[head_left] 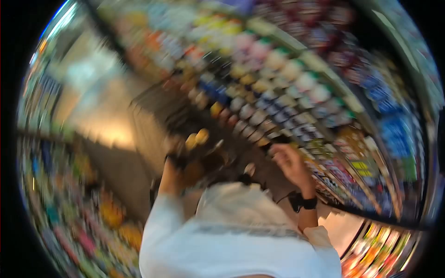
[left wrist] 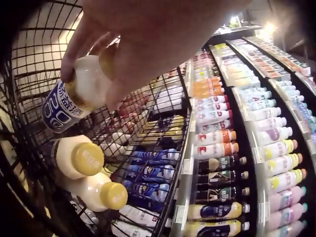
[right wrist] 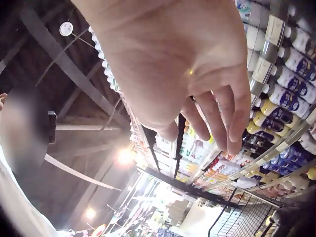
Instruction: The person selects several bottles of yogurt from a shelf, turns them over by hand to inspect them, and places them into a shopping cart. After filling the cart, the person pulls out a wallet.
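Observation:
In the left wrist view my left hand [left wrist: 143, 44] grips a bottle with a blue and white label [left wrist: 64, 106] by its upper part, tilted inside a black wire basket [left wrist: 37, 64]. Just below it, two cream bottles with yellow caps [left wrist: 89, 159] lie side by side in the basket. The head view is blurred; there my left hand [head_left: 174, 146] is at the yellow caps [head_left: 197, 138]. My right hand [right wrist: 182, 64] holds nothing, its fingers loosely bent, near the shelves of bottles [right wrist: 291, 94]; it is also in the head view [head_left: 292, 164].
Stocked shelves [left wrist: 217, 148] of drink bottles run along the right side in the left wrist view. More shelved goods [head_left: 83, 217] stand at the lower left of the head view, beside a floor strip [head_left: 111, 171]. The wearer's white sleeve shows below.

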### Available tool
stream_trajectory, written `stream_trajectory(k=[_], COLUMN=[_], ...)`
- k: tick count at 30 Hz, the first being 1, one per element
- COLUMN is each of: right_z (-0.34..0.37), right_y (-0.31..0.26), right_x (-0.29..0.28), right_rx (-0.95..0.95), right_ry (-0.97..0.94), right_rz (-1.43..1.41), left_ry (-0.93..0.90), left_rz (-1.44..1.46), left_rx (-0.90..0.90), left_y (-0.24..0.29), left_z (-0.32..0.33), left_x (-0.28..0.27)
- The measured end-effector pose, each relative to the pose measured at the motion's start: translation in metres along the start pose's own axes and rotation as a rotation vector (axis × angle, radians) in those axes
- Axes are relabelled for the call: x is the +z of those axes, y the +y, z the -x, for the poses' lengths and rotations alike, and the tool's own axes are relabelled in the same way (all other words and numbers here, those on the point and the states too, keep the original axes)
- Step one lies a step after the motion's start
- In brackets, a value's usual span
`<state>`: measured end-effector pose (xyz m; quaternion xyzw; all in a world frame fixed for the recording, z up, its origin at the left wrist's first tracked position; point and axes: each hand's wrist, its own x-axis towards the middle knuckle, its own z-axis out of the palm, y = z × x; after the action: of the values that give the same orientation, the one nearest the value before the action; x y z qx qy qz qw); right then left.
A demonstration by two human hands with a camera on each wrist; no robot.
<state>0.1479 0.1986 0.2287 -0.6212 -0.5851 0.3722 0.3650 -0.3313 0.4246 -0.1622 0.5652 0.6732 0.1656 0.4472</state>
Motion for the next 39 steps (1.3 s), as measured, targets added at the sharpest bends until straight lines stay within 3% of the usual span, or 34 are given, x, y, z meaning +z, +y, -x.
stream_trajectory(k=[4,8,10,12,14,16,19,24,27,31,33,36,39], right_z=[0.01,0.005,0.0,-0.008,-0.023,-0.038,-0.06,-0.094,-0.099,-0.094,-0.088,-0.084,-0.069], right_y=[-0.019,-0.03,-0.033,-0.046,-0.058,-0.068,-0.086,-0.076,-0.073,-0.074,-0.08,-0.067,-0.066], right_x=[-0.042,-0.106,-0.142,-0.175,-0.209,-0.24,-0.276,-0.338,-0.345,-0.334,-0.328,-0.326,-0.315], right_rx=[-0.065,-0.198,-0.242,-0.305,-0.346,-0.37,-0.45,-0.396,-0.11,-0.249,-0.236,-0.312,-0.402], right_ry=[0.268,0.684,0.809,0.927,1.052,1.129,1.193,1.295,1.164,1.286,1.318,1.166,1.168], right_rz=[0.158,0.174,0.215,0.251,0.269,0.363,0.513,0.951,1.023,1.008,1.039,1.026,0.987], left_ry=[-0.185,-0.235,-0.34,-0.522,-0.4,-0.236,-0.108,0.116,0.248,0.267,0.34,0.391,0.44], left_rz=[-0.956,-1.129,-1.176,-1.266,-0.735,-0.255,0.092,0.23,0.326,0.366,0.32,0.321,0.313], left_rx=[-0.045,-0.193,0.027,0.477,0.145,-0.32,-0.485,-0.305,-0.195,0.085,0.102,0.199,0.395], left_y=[-0.046,-0.05,-0.05,-0.058,-0.038,0.014,0.031,0.067,0.112,0.118,0.14,0.165,0.223], left_z=[-0.036,-0.043,-0.047,-0.05,-0.038,-0.004,0.005,0.034,0.054,0.045,0.057,0.061,0.102], left_x=[0.025,0.038,0.033,0.025,0.016,0.001,-0.011,-0.043,-0.061,-0.086,-0.094,-0.109,-0.107])
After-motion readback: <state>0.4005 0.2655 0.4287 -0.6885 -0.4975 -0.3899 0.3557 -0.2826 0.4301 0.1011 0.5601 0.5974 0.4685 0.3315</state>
